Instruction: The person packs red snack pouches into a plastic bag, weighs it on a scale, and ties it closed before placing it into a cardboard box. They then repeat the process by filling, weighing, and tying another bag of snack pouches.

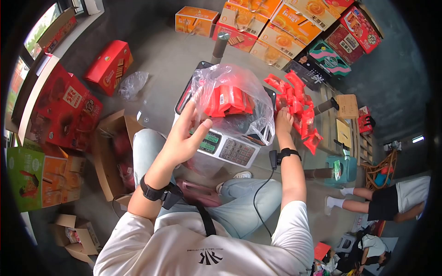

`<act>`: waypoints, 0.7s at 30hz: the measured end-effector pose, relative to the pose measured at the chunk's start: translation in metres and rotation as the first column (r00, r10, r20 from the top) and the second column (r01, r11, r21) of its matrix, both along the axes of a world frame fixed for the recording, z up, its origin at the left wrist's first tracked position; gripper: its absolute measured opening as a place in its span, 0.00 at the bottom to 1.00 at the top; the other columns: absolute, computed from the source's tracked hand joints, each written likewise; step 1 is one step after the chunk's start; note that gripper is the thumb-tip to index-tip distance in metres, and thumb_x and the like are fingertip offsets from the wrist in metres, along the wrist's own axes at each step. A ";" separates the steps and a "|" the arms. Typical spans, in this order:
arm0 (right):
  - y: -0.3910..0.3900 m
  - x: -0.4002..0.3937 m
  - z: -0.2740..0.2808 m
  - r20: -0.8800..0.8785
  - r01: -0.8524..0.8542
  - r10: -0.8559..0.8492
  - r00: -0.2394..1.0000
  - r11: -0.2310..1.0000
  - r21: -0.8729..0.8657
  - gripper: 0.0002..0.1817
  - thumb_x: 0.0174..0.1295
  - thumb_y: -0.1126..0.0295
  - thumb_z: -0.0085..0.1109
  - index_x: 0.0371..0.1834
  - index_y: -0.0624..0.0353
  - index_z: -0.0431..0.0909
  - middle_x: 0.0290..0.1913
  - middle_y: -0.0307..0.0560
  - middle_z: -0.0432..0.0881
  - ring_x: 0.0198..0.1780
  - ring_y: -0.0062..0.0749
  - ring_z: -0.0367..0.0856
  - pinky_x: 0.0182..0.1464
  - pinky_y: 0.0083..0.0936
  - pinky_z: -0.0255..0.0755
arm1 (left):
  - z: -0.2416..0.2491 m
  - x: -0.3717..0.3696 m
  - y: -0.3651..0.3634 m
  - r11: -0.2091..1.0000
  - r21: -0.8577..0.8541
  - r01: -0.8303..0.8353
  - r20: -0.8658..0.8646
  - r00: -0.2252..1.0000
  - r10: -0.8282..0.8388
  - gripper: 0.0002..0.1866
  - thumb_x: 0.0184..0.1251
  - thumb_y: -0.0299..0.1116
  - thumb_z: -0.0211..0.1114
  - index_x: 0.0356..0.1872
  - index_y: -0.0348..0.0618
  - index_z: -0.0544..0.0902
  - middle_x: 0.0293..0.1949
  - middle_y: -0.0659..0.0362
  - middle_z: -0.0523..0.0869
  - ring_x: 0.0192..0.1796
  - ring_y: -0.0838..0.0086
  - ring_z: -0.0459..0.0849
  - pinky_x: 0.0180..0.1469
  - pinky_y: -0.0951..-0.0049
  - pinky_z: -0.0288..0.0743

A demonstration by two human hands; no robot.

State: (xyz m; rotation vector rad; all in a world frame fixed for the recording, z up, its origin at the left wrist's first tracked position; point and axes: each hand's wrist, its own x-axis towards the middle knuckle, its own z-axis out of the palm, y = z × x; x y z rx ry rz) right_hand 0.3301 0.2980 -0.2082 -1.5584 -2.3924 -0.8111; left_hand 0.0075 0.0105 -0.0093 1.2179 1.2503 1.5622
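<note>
A clear plastic bag holding red snack packets rests on a digital weighing scale in front of my knees. My left hand touches the near left side of the bag, thumb and fingers spread around its edge. My right hand reaches to the right of the scale and touches a heap of red packets lying on a wooden pallet. Whether the right fingers hold a packet is hidden by the hand's back. Both wrists wear black bands.
Orange and red gift cartons stack at the back. Red boxes and an open cardboard box stand at left. A crumpled clear bag lies on the floor. A seated person's legs show at right, near a teal stool.
</note>
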 end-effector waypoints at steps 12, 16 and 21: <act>-0.215 -0.011 0.041 -0.737 0.453 -0.375 0.562 0.885 -0.105 0.36 0.44 0.60 0.71 0.58 0.57 0.66 0.49 0.52 0.74 0.54 0.53 0.68 0.60 0.49 0.53 | -0.014 0.013 -0.007 0.997 -0.029 -0.064 0.072 0.995 0.066 0.33 0.66 0.25 0.54 0.72 0.38 0.54 0.31 0.63 0.75 0.30 0.83 0.71 0.35 0.83 0.67; -0.258 -0.032 0.083 -0.783 0.389 -0.240 0.574 0.921 0.003 0.39 0.44 0.61 0.73 0.61 0.57 0.65 0.51 0.53 0.72 0.56 0.51 0.67 0.58 0.48 0.53 | -0.016 0.021 -0.009 1.000 0.029 -0.004 0.091 0.996 0.002 0.33 0.66 0.26 0.54 0.72 0.38 0.55 0.29 0.63 0.75 0.30 0.83 0.71 0.35 0.83 0.67; -0.287 -0.055 0.138 -0.762 0.153 -0.012 0.647 0.981 0.115 0.38 0.44 0.68 0.73 0.60 0.57 0.65 0.54 0.52 0.70 0.56 0.48 0.66 0.58 0.45 0.53 | -0.017 0.029 -0.016 0.996 0.020 -0.088 0.083 0.993 0.086 0.31 0.67 0.26 0.54 0.71 0.38 0.56 0.30 0.64 0.75 0.29 0.83 0.71 0.35 0.83 0.66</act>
